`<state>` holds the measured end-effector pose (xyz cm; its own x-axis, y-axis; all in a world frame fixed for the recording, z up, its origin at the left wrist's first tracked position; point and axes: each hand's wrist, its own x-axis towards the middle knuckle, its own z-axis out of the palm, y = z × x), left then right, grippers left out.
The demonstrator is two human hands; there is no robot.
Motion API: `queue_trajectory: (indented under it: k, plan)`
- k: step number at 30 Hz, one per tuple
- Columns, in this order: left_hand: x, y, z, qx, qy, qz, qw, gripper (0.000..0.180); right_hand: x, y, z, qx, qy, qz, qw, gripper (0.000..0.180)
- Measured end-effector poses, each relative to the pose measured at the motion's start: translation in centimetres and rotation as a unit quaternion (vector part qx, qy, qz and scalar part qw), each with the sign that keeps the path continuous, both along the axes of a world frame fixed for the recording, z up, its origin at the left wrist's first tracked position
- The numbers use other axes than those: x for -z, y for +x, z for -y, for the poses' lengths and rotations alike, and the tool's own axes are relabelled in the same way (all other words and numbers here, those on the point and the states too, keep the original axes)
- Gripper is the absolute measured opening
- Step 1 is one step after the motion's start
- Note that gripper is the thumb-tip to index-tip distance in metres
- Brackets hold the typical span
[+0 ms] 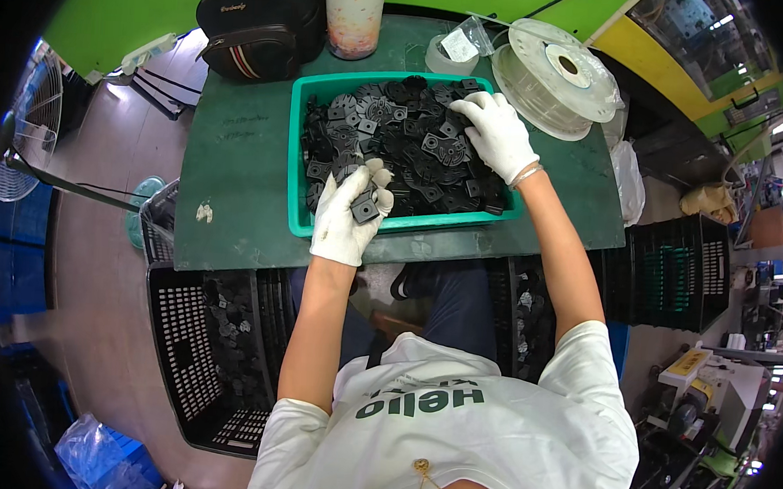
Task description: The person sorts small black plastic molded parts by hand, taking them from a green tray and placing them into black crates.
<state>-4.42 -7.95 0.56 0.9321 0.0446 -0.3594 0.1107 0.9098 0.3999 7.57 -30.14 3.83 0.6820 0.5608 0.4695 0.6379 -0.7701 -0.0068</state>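
A green plastic bin (296,164) on the table holds a heap of small black plastic parts (414,148). My left hand (347,220), in a white glove, is at the bin's near left edge with its fingers closed around one black plastic part (364,209). A square end with a hole in it shows between the fingers. Over the far right of the heap is my right hand (496,137), gloved too. Its fingers are bent and apart, with the tips close to the parts; I see nothing held in them.
Behind the bin stand a black bag (257,29) and a clear container (354,17) with a colourful bottom. A roll of tape (450,57) and a large clear reel (555,80) lie at the back right. Black crates (182,357) with more parts flank my legs.
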Motion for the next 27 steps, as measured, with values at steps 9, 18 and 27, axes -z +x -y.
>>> queue_trajectory:
  k: [9,18,27]
  plan:
    - [0.4,0.0,-0.1,0.008,-0.004,0.019,1.000,0.023,0.1,-3.9,-2.3,0.019,0.059,-0.139,0.988,0.022]
    - [0.2,-0.3,-0.4,0.037,0.019,0.029,0.999,0.027,0.6,-7.0,-2.0,-0.104,0.263,-0.004,0.959,0.033]
    - [-0.2,-0.9,0.1,0.090,0.096,0.063,0.989,0.029,0.1,-8.8,-3.4,-0.147,0.324,0.053,0.933,0.035]
